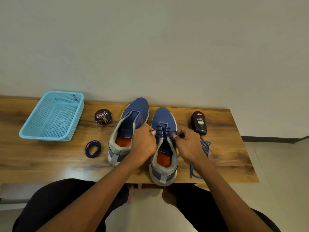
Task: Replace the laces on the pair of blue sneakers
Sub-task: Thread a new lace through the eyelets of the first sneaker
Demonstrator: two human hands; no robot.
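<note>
Wood-grain table top (pixel 50 163) runs left to right, its near edge just above the seated person's knees. The right sneaker (pixel 164 148) sits with its heel at that near edge, nearly flush with it; its long axis runs away from the person, toe toward the wall. A loose bright-blue lace (pixel 203 153) lies on the table just right of this shoe, trailing toward the near edge. Open wood remains to the right of that lace and along the near-left part of the table.

The left hand (pixel 143 144) and right hand (pixel 189 146) meet over the eyelet area of the right sneaker. Each hand has its fingers curled, pinching a strand of the dark navy lace (pixel 163 131) threaded through the eyelets.

The left sneaker (pixel 128 129) stands just beside, unlaced, toe also toward the wall and angled slightly right. A coiled dark lace (pixel 93 149) lies to its left, apart from it. Farther back, a polish tin (pixel 103 116) sits between the light-blue basket (pixel 33 129) and the left sneaker. A black polish bottle (pixel 199 123) lies near the far right edge
</note>
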